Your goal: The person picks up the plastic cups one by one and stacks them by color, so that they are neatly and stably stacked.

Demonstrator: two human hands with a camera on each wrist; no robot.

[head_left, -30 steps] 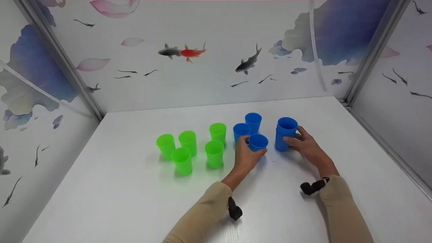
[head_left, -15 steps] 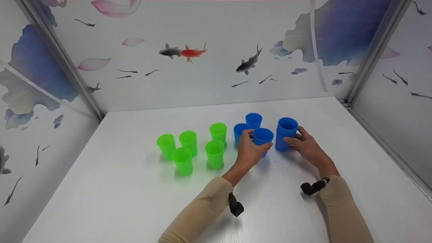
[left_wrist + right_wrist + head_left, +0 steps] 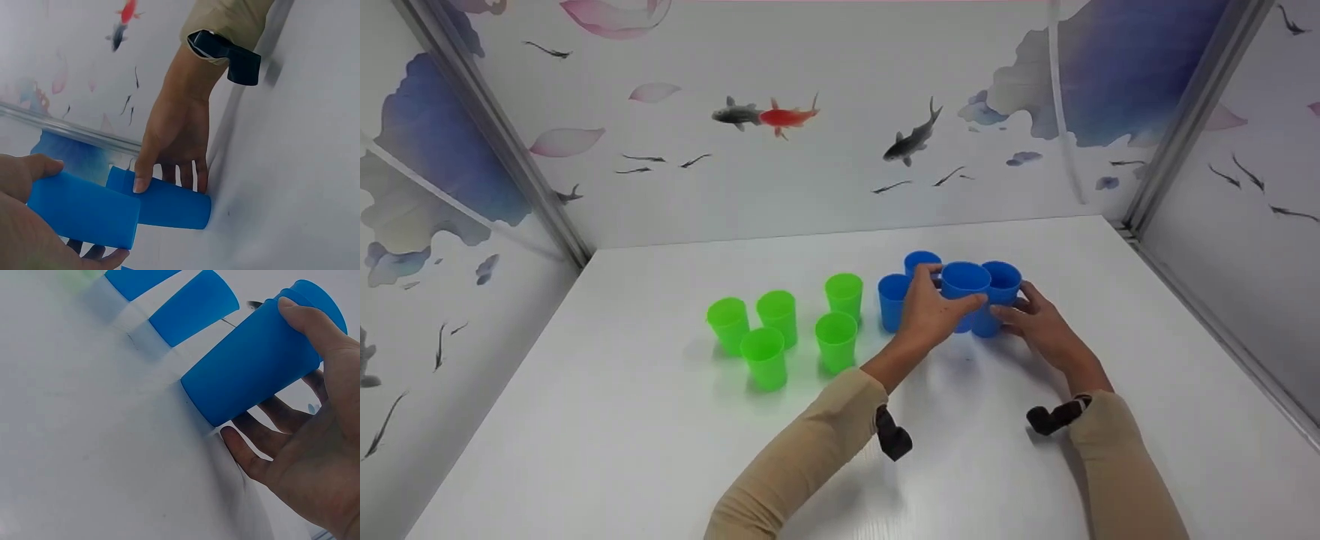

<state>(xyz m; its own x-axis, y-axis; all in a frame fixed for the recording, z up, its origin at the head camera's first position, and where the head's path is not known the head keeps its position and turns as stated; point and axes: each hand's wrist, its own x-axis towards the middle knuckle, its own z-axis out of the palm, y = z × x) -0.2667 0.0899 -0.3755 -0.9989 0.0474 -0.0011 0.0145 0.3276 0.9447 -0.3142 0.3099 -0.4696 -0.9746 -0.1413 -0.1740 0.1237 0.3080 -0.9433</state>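
A blue plastic cup (image 3: 964,280) is raised off the table, pinched between the thumb and fingers of my left hand (image 3: 930,309). Just right of it stands a nested stack of blue cups (image 3: 253,354), upright on the table. My right hand (image 3: 1044,327) grips this stack from the right, thumb near the upper rim in the right wrist view. In the head view the raised cup partly covers the stack (image 3: 1005,274). Two more blue cups stand left of and behind my left hand, a nearer cup (image 3: 891,304) and a farther cup (image 3: 921,259), partly hidden by that hand.
Several bright green cups stand upright left of the blue ones, among them a front cup (image 3: 765,360) and a right-hand cup (image 3: 836,341). The white table (image 3: 622,420) is bounded by a back wall (image 3: 825,187) with painted fish and by side walls.
My left hand has lifted the blue cup off the table and carried it right and away from me, up beside the stack. My right hand and the stack have stayed put.
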